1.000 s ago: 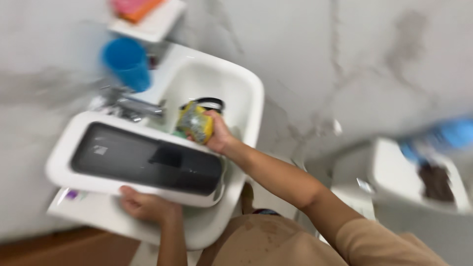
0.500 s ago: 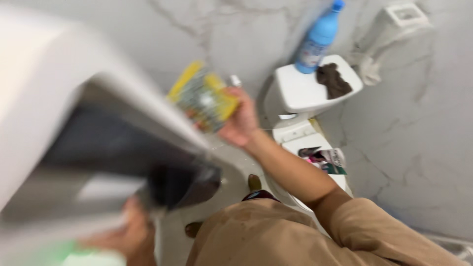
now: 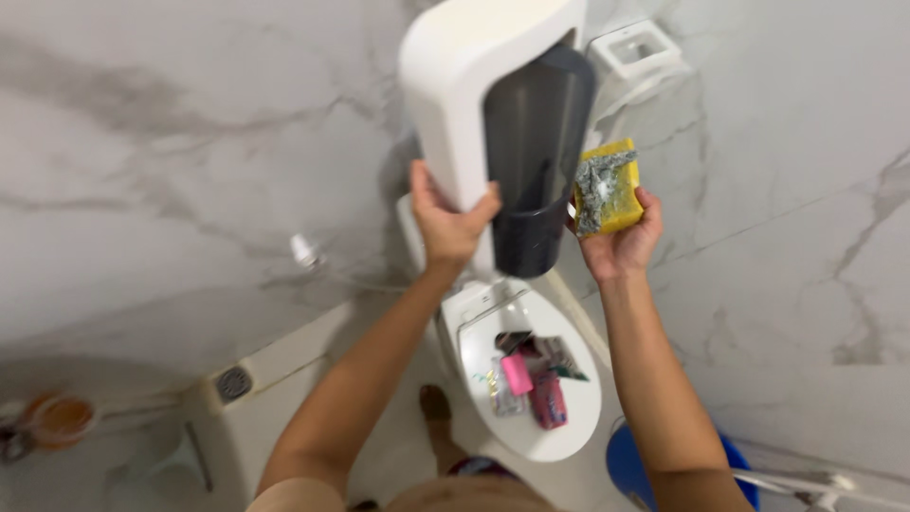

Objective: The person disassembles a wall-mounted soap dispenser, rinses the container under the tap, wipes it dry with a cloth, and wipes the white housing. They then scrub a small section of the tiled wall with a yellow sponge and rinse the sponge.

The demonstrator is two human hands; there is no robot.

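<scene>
Landmark: toilet lid (image 3: 531, 417), smooth white oval, closed. Far left of it, a round metal floor drain (image 3: 233, 383) in the pale tiled floor. Directly above the lid, your left hand (image 3: 449, 224) clamps the lower edge of the dispenser cover (image 3: 493, 114): glossy white moulded plastic shell, rounded corners, dark smoky translucent window, held upright. Right of that, your right hand (image 3: 621, 245) grips a yellow sponge (image 3: 607, 190), blocky, grey wiry scourer on its face, just beside the window. On the lid: small pink and red packets (image 3: 531, 379). Lower right: blue bucket (image 3: 630, 465).
</scene>
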